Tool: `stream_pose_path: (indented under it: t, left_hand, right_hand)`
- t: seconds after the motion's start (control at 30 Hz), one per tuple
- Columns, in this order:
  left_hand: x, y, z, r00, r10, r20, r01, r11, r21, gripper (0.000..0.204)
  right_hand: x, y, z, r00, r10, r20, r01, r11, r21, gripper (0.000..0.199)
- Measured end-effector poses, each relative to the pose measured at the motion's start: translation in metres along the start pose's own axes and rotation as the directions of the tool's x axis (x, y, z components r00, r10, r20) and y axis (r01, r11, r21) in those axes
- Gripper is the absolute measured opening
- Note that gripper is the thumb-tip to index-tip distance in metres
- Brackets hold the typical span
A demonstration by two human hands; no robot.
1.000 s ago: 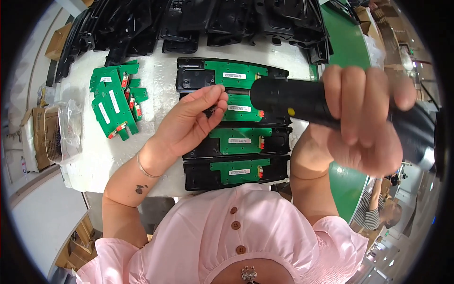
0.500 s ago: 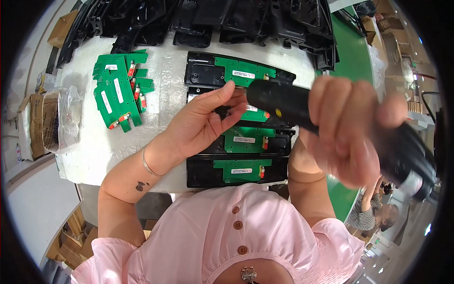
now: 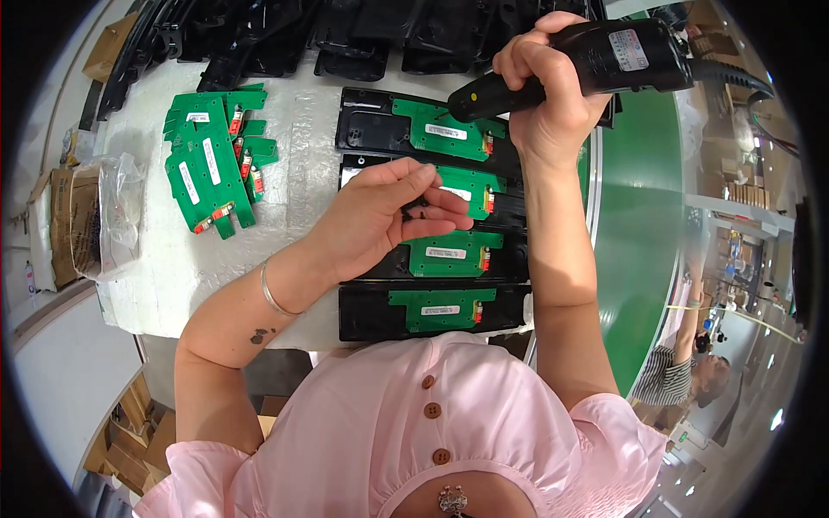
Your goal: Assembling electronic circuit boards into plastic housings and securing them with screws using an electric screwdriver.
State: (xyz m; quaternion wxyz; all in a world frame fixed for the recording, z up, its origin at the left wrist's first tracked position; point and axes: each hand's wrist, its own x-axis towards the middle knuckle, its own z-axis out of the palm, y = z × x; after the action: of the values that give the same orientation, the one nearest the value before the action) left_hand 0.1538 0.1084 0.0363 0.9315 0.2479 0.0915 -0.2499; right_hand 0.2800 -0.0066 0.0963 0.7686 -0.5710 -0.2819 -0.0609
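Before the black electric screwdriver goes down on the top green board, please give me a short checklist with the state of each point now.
1. Right hand grips the black electric screwdriver firmly: ok.
2. Screwdriver tip over the top green circuit board: ok.
3. That board sits flat in its black plastic tray: ok.
4. Screw present at the tip: cannot tell.
5. Left hand away from the tip, over the second green board: ok.
6. Left fingers hold a small part: cannot tell.
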Motion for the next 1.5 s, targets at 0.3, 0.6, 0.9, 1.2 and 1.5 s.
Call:
stream_pose_path:
  t: [0.3,0.6,0.9,1.2,1.5]
  left_hand:
    - [0.001,0.004,-0.003,0.986,0.082,-0.148,-0.062,0.989,0.134,0.021]
    - [0.003,0.004,-0.014,0.993,0.079,-0.086,-0.086,0.993,-0.082,0.014]
    - [-0.003,0.004,-0.006,0.997,0.079,-0.028,-0.083,0.962,-0.260,0.017]
    - [-0.006,0.002,0.020,1.000,0.018,-0.005,-0.018,0.982,-0.187,0.042]
    - [-0.005,-0.010,0.009,0.997,-0.059,-0.046,0.055,0.995,-0.077,0.027]
  right_hand:
    - [0.004,-0.005,0.012,0.992,0.129,0.000,-0.129,0.990,0.056,0.016]
    - [0.000,-0.006,0.007,0.993,-0.034,0.117,0.042,0.997,-0.062,0.016]
    - [-0.023,-0.093,0.002,0.856,-0.155,0.493,-0.012,0.947,0.320,0.037]
    - [-0.031,-0.075,0.007,0.912,-0.198,0.360,0.090,0.952,0.293,0.039]
    - [-0.021,-0.013,0.011,0.998,0.040,0.046,-0.043,0.996,0.077,0.023]
